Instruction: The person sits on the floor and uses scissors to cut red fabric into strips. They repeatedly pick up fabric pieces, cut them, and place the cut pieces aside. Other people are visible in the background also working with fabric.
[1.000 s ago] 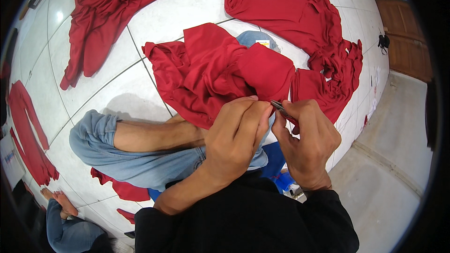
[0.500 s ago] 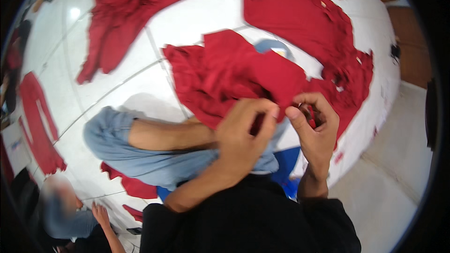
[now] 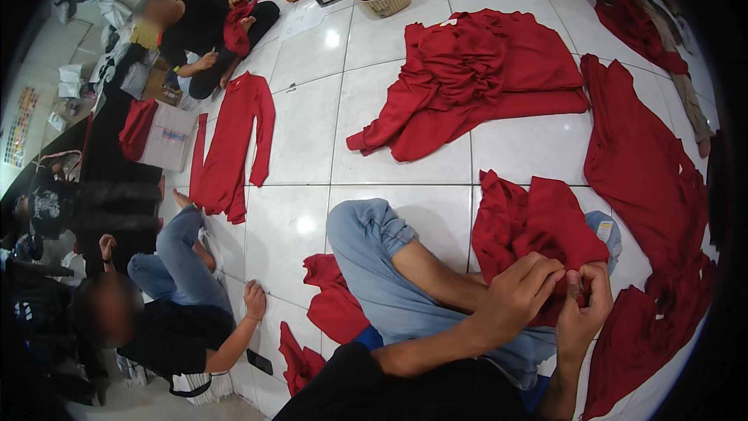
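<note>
A crumpled red garment (image 3: 530, 218) lies over my lap and spreads onto the floor beyond my folded leg. My left hand (image 3: 520, 290) is closed in a pinch at the garment's near edge. Right beside it, my right hand (image 3: 586, 306) is closed too, with its thumb pressed up against the same red cloth. The fingertips almost meet, and any small item between them is hidden. Under the garment's right side shows a light blue denim knee (image 3: 604, 230).
Red garments lie spread ahead (image 3: 499, 70), along the right (image 3: 639, 132) and at the left (image 3: 234, 140). A person (image 3: 167, 296) sits at my left beside a dark phone (image 3: 259, 362); another person (image 3: 206, 27) sits farther off. A wicker basket (image 3: 389, 4) stands at the far side.
The view has swung to the left, bringing the seated people and basket into sight. My hands, apart before, have come together at the red cloth.
</note>
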{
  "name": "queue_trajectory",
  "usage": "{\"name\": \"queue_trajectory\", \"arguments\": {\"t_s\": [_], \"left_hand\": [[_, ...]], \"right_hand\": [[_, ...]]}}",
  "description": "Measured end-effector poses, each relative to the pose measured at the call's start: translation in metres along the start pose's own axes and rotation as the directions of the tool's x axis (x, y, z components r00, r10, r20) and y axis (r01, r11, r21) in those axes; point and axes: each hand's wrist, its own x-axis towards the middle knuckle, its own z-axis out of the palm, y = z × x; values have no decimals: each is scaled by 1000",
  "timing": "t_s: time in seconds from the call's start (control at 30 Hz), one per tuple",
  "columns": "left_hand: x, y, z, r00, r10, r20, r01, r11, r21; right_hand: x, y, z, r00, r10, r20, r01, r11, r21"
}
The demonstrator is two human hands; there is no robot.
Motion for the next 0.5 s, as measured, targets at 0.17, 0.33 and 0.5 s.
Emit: {"name": "queue_trajectory", "arguments": {"t_s": [0.17, 0.33, 0.5], "left_hand": [[13, -6, -20, 917, -212, 338, 302, 923, -239], [7, -12, -21, 815, -282, 507, 542, 681, -493], [3, -13, -3, 745, -479, 465, 667, 525, -528]], "right_hand": [[5, -6, -8, 998, -15, 67, 11, 998, 58], [10, 5, -18, 993, 23, 117, -39, 989, 143], [16, 19, -9, 966, 181, 185, -209, 967, 145]]}}
